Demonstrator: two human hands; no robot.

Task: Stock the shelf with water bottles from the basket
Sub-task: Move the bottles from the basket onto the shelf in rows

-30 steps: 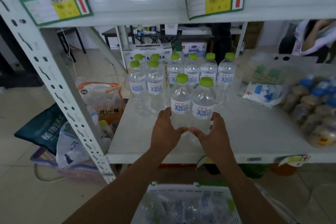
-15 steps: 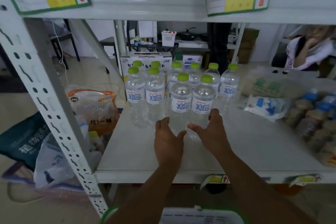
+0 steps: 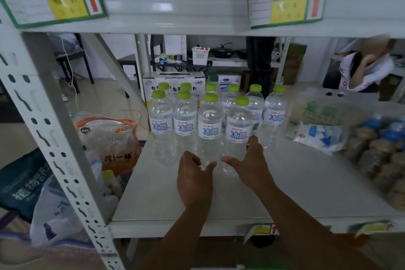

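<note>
Several clear water bottles with lime-green caps and white-blue labels stand in rows on the white shelf [image 3: 295, 193]. The two nearest are the left front bottle [image 3: 211, 129] and the right front bottle [image 3: 238, 133], both upright. My left hand [image 3: 194, 175] hovers just before the left one's base, fingers relaxed and holding nothing. My right hand [image 3: 252, 164] lies beside the right bottle's base, its straight fingers touching the bottle's right side and the thumb in front. Only a sliver of the basket rim [image 3: 240, 267] shows at the bottom edge.
To the right on the shelf lie a white-blue packet [image 3: 320, 136], a large pale bag [image 3: 317, 109] and blue-capped jars [image 3: 385, 149]. A white carton [image 3: 173, 81] stands behind the bottles. The perforated upright [image 3: 54, 138] and bags [image 3: 109, 138] are at the left. A person [image 3: 368, 66] sits behind at the right.
Both hands have let go of the two front bottles and drawn back a little. The bottles now stand in line with the front row. The view has tilted up, so the basket has nearly left the frame.
</note>
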